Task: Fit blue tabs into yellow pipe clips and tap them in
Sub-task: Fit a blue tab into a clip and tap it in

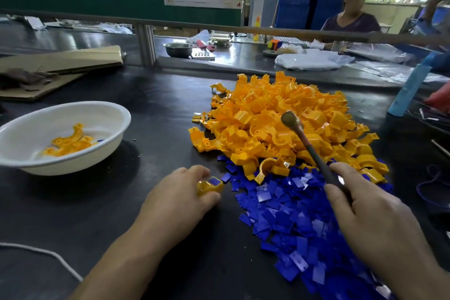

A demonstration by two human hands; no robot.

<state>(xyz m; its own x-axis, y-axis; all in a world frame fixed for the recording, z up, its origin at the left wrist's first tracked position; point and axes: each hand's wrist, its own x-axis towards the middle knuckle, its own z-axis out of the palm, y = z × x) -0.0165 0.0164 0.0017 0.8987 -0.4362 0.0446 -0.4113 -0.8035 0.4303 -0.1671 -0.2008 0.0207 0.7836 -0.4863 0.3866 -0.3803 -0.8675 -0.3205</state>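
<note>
Pinching clip (210,185) with tab (215,181) in our left hand (180,198), lower centre; right hand (365,209) gripping hammer (314,151) raised over pile (287,119).

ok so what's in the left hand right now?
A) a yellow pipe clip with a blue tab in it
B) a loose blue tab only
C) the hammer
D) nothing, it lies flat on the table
A: the left hand pinches a yellow pipe clip with a blue tab sitting in its top, while the hammer is in the right hand.
</note>
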